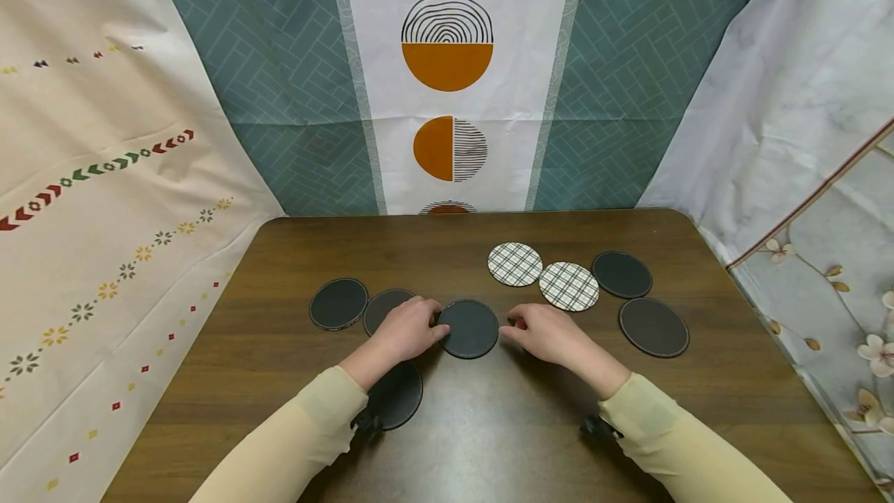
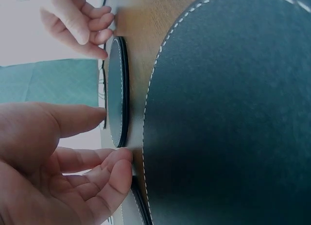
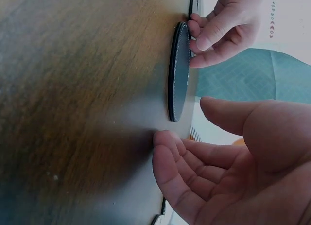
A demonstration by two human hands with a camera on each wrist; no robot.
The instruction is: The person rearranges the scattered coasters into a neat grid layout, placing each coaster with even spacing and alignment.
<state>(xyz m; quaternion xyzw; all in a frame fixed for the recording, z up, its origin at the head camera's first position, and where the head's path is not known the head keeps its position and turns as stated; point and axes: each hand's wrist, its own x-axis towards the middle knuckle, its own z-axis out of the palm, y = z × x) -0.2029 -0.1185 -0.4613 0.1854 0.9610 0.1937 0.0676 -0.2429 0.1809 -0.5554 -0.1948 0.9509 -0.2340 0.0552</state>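
Note:
Round black coasters with light stitching lie flat on the brown table. The middle one (image 1: 469, 329) sits between the two hands, and its edge shows two dark layers in the right wrist view. At its left rim is my left hand (image 1: 410, 326), thumb and fingertips right by the edge, loosely bent and holding nothing. My right hand (image 1: 549, 333) rests at the table a little to the right of the same coaster, fingers loosely curled with nothing in them. Partly hidden behind the left hand is another black coaster (image 1: 382, 309); one more (image 1: 398, 398) lies under the left forearm.
A black coaster (image 1: 338, 304) lies at the far left. Two white checked coasters, one left (image 1: 514, 264) and one right (image 1: 569, 286), lie beyond the right hand. Right of them are two more dark coasters, one upper (image 1: 622, 274), one lower (image 1: 653, 327). Cloth hangs around the table (image 1: 503, 456).

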